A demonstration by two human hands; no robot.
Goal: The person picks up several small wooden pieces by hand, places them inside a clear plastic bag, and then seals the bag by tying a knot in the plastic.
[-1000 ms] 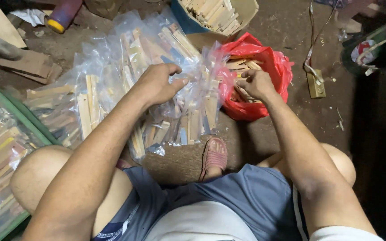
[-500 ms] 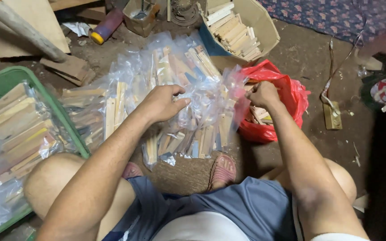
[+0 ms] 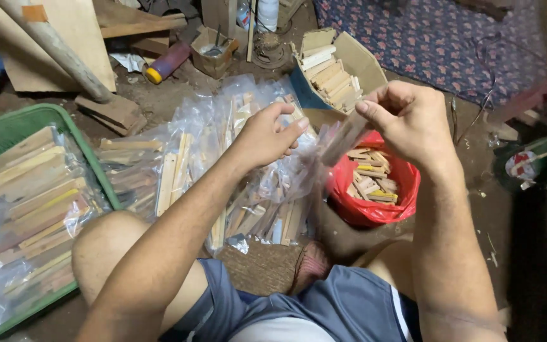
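Light falls from above and slightly in front, warm and fairly soft, bright on both forearms and on the hands. The right hand (image 3: pixel 413 123) is lit cleanly, but the wood strip (image 3: pixel 344 138) it pinches smears into motion blur, as does the clear bag (image 3: pixel 299 166) under the left hand (image 3: pixel 267 134). Glare sparkles off the plastic packets (image 3: pixel 178 158) left of the hands. Far right of the hands the floor (image 3: pixel 539 266) drops into near black, detail lost. Beyond the hands the carpet (image 3: pixel 438 44) is dim and soft. The bottom edge, close to the lens, is out of focus, and straight lines bow slightly near the corners.
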